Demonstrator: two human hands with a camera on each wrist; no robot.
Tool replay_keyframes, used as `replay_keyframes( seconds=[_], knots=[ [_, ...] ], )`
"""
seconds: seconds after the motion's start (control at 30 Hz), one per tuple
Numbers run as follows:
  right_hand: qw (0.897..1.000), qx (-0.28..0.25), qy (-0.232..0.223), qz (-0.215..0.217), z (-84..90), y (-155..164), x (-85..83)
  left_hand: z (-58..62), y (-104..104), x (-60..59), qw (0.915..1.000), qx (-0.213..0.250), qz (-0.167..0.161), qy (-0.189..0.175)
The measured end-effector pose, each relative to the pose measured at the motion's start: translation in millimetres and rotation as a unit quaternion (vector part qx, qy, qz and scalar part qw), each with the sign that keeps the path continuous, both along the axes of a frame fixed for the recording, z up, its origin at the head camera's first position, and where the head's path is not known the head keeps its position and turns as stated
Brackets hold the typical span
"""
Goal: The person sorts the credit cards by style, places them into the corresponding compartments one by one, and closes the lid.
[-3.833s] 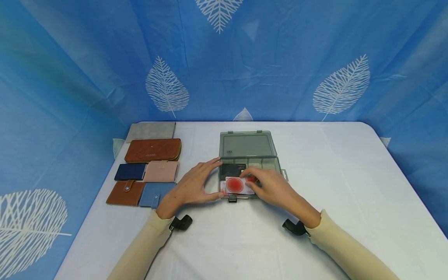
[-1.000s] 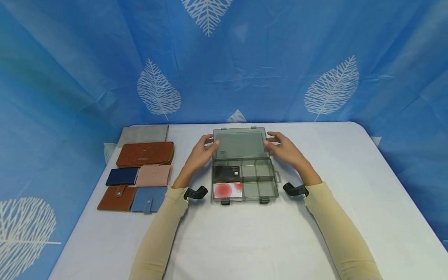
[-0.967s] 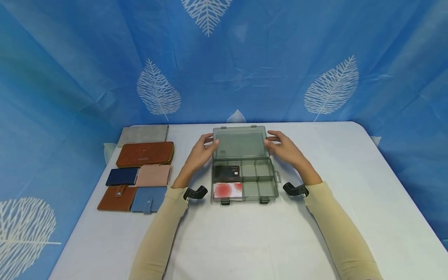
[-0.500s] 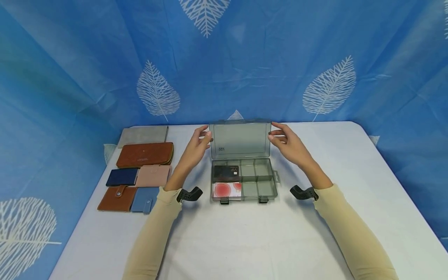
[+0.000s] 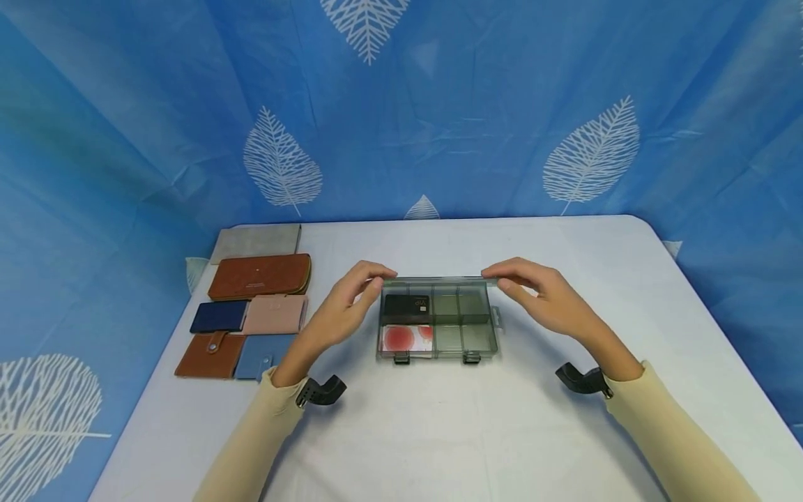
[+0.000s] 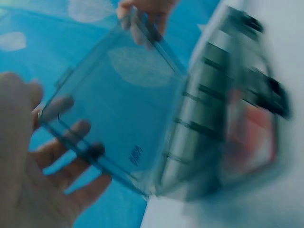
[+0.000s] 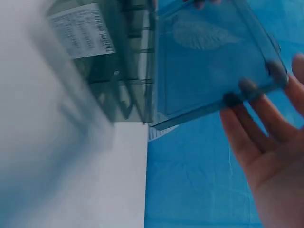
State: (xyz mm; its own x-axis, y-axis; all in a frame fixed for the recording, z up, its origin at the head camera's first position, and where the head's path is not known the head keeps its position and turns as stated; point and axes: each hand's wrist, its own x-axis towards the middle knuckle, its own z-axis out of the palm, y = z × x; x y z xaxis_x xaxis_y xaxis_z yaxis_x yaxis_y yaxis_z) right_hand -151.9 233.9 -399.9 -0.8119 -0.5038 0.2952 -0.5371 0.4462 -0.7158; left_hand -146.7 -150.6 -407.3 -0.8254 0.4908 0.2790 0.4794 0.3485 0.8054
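Now left hand (image 5: 341, 307) and right hand (image 5: 542, 296) fingers grasping half-lowered lid (image 5: 433, 281), compartment box (image 5: 436, 339) beneath

I wear a long-sleeved top in a pale cream colour, and both sleeves (image 5: 677, 446) come up from the lower corners of the frame and end close at my wrists. My left hand (image 5: 341, 314) and right hand (image 5: 548, 296) are bare. At each wrist there is a small black curved mount (image 5: 320, 392), fixed just beside the cuff.
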Motion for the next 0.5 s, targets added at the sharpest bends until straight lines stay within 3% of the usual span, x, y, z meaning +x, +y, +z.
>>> replay_keyframes(
  seconds=[0.1, 0.23, 0.4, 0.5],
  knots=[
    [0.998, 0.028, 0.029, 0.038, -5.3, 2, 7.7, -7.9, -4, 7.4, 0.9976, -0.042, -0.040, 0.039],
    [0.995, 0.063, 0.048, 0.065, -12.7, 2, 15.8, -17.3, -9, 14.7, 0.9894, -0.088, -0.066, 0.094],
    [0.993, 0.076, 0.058, 0.076, -18.4, 0, 22.1, -26.2, -9, 17.5, 0.9713, -0.129, -0.090, 0.179],
    [0.989, 0.094, 0.075, 0.081, -20.9, -5, 23.7, -30.1, -7, 16.6, 0.9602, -0.154, -0.099, 0.211]
  ],
)
